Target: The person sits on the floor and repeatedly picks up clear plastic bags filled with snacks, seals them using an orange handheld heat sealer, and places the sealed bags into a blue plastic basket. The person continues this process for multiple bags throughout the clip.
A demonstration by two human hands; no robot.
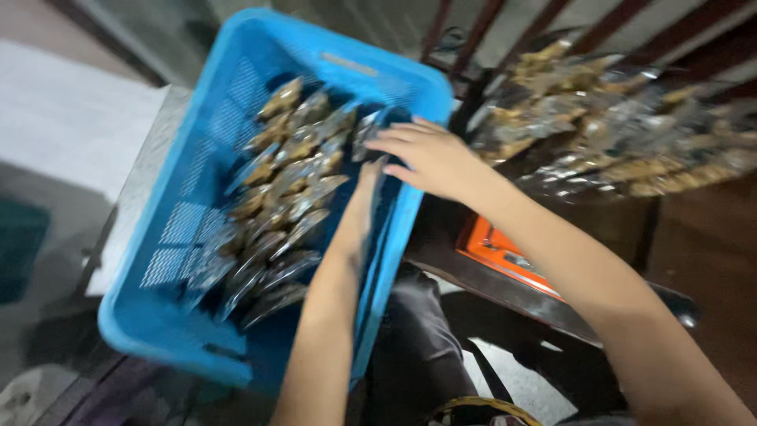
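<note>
Head view: big blue perforated crate (185, 229) filling left and centre of frame, tilted, packed with rows of clear packets of brownish snacks (276, 197). Second heap of like packets (615, 134) upper right, on a dark wooden surface (473, 264). Orange box (505, 252) below it. Right hand (430, 158) flat, fingers spread over the crate's right rim, gripping nothing. Left hand (371, 177) down inside along the wall – blurred, grasp impossible to tell. Risk, as judged: crate sliding or tipping off its grey ledge (146, 185) under the push – packets spilling. Dim room, pale floor at left.
</note>
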